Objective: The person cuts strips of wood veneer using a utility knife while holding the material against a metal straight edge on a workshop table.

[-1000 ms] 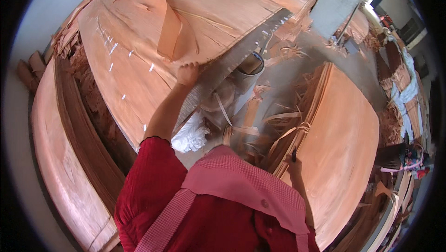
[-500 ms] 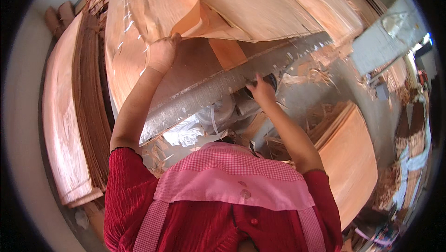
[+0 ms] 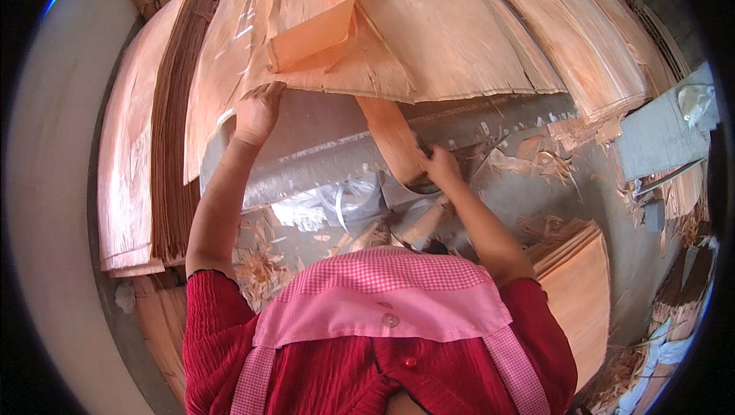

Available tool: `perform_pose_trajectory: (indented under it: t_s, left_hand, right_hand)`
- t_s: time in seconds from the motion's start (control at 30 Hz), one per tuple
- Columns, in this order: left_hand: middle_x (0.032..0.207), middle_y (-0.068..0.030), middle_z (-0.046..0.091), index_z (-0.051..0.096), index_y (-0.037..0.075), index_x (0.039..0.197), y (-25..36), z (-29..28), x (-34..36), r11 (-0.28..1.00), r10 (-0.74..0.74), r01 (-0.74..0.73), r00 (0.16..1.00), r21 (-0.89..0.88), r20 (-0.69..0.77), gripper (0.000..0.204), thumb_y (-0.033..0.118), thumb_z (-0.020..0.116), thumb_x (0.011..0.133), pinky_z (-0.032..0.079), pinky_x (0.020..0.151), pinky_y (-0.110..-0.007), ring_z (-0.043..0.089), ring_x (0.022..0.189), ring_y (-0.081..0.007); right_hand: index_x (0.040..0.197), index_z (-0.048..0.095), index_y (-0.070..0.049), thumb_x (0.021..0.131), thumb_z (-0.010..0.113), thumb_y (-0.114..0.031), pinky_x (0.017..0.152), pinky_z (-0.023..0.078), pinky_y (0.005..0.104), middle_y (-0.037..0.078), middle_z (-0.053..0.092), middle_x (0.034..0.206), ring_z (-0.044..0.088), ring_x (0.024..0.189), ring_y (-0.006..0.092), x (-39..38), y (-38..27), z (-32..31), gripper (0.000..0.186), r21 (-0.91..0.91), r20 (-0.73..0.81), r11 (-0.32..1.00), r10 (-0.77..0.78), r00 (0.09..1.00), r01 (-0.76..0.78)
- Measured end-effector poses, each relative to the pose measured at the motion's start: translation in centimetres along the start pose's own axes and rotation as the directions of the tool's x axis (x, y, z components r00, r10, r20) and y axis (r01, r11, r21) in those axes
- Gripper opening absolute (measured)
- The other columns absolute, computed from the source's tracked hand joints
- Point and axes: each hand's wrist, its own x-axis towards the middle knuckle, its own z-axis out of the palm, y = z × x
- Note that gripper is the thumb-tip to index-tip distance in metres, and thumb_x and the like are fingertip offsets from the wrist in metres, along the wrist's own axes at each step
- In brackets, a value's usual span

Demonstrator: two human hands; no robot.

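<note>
A pale veneer sheet (image 3: 429, 47) with a curled flap (image 3: 306, 44) and short white tape strips covers a grey metal-topped table (image 3: 298, 135). My left hand (image 3: 260, 109) is closed on the sheet's near edge, raised off the metal top. Out to the right, my right hand (image 3: 440, 166) has its fingers closed round a small dark object (image 3: 423, 147), against a narrow veneer strip (image 3: 387, 132) that hangs from under the sheet over the table edge, above a partly hidden round container.
Veneer stacks stand at left (image 3: 126, 162) and lower right (image 3: 574, 300). A bluish board (image 3: 658, 132) lies at far right. Below the table are white plastic bags (image 3: 306, 212) and scattered scraps (image 3: 543, 162). A wall (image 3: 53, 147) curves along the left.
My right hand has moved from the right-hand stack to the table edge. The sheet's edge has been lifted, and the narrow strip now hangs further down. The view has turned.
</note>
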Motion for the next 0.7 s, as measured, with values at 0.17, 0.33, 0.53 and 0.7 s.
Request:
perform_pose_trajectory:
  t_s: [0.17,0.33,0.53,0.7]
  left_hand:
    - [0.089,-0.0083,0.063,0.058,0.008,0.088,0.5,4.2,-6.8,1.000,0.008,-0.006,0.957,-0.006,0.290,0.013,0.011,0.049,0.079,0.048,0.073,-0.037,0.060,0.086,-0.0261]
    - [0.128,-0.0071,0.047,0.047,0.014,0.122,4.9,8.9,-11.6,0.996,-0.041,-0.007,0.842,0.086,0.538,0.050,0.016,0.064,0.074,0.037,0.093,-0.044,0.043,0.118,-0.0269]
    - [0.110,-0.0114,0.057,0.056,0.006,0.103,10.7,12.5,-10.3,0.976,-0.199,0.216,0.829,0.029,0.523,0.031,0.024,0.061,0.077,0.044,0.084,-0.042,0.055,0.101,-0.0281]
    - [0.085,-0.0109,0.063,0.062,0.007,0.080,11.3,12.4,-6.4,0.957,-0.124,0.218,0.904,-0.193,0.408,0.019,0.024,0.054,0.081,0.047,0.074,-0.039,0.060,0.083,-0.0290]
  right_hand:
    - [0.098,0.060,-0.001,0.075,0.065,-0.016,0.068,0.047,0.0335,0.012,0.062,0.075,0.059,0.070,0.0189,-9.8,16.1,-12.9,0.028,0.016,-0.045,1.000,-0.009,0.999,0.010]
    - [0.088,0.058,-0.002,0.078,0.064,-0.016,0.058,0.042,0.0283,0.005,0.057,0.068,0.051,0.060,0.0141,-13.4,14.1,-24.4,0.018,0.102,-0.113,0.959,0.277,0.954,-0.266]
    - [0.099,0.058,-0.002,0.079,0.064,-0.013,0.064,0.045,0.0271,0.007,0.061,0.081,0.052,0.067,0.0120,-13.5,15.1,-30.8,0.024,0.102,-0.244,0.986,0.154,0.958,-0.133]
    - [0.089,0.059,-0.003,0.082,0.062,-0.011,0.047,0.033,0.0198,-0.003,0.051,0.066,0.041,0.053,0.0044,-12.4,16.6,-37.4,0.011,0.189,-0.547,0.980,0.052,0.835,0.063]
